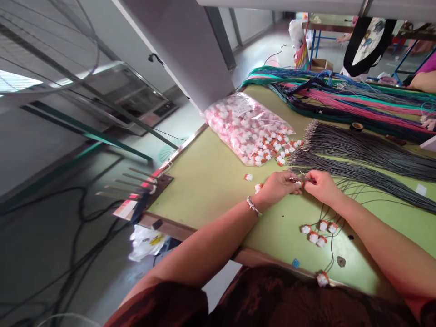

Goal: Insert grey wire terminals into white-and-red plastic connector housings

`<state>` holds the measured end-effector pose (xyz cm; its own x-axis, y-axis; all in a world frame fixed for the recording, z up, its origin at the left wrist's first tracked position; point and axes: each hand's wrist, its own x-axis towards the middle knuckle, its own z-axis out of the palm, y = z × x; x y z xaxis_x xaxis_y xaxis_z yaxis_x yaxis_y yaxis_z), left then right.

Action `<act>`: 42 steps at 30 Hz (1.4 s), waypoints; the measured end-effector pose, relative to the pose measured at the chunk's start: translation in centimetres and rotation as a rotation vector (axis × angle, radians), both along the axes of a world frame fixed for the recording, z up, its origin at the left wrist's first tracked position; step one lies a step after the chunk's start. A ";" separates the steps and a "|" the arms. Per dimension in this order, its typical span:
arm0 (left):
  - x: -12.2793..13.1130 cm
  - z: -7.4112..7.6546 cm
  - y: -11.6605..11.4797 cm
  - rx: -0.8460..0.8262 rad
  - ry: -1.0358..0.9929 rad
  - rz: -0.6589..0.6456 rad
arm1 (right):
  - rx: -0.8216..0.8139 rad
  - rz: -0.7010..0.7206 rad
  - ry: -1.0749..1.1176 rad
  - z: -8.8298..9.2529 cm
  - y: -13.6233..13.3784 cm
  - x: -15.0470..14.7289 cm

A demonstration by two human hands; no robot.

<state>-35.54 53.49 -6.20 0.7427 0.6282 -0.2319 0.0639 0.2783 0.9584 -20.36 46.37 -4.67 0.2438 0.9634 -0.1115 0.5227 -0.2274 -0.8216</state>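
Head view: the person's two forearms converge over a pale green, flat-topped surface (pixel 200 181), the left arm entering from the bottom edge and slanting up to the right, the right arm entering from the lower right and slanting up to the left. The left hand (pixel 282 184), a silvery bracelet (pixel 254 206) at its wrist, and the right hand (pixel 320 185) meet fingertip to fingertip, knuckles uppermost. The left grip is a narrow pinch on a small white-and-orange plastic connector (pixel 299 183); the right grip is likewise narrow, closed about a thin dark wire (pixel 309 180), its exact contact partly hidden by the fingers. The connector held lies between the two hands, just above the surface. The near edge of the surface passes beneath the left forearm; a dark fixture with metal prongs (pixel 155 186) sits at the left corner. The green expanse extends leftward from the left hand to that fixture, with two loose white-and-orange connectors (pixel 248 177) near the hand. Beyond the hands, room is bounded by a clear plastic bag of connectors (pixel 238 120) and bundles of dark grey wires (pixel 361 143). Nearer the person, wired white-and-orange connectors (pixel 314 237) cluster beside the right forearm, one lying apart at the near edge.
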 end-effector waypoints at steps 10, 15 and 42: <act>-0.3 0.2 0.6 -0.038 -0.045 -0.047 | -0.037 -0.003 0.151 0.6 0.0 0.0; -0.2 0.2 0.5 0.011 -0.009 -0.058 | -0.011 0.015 0.129 0.3 0.0 0.0; -0.9 0.6 4.7 1.169 0.704 0.076 | 0.092 -0.088 0.372 -0.3 0.4 -1.0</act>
<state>-36.44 58.18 -5.65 0.6443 0.7506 0.1464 0.6525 -0.6394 0.4066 -21.33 46.76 -5.00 0.2850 0.9508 -0.1216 0.1674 -0.1743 -0.9704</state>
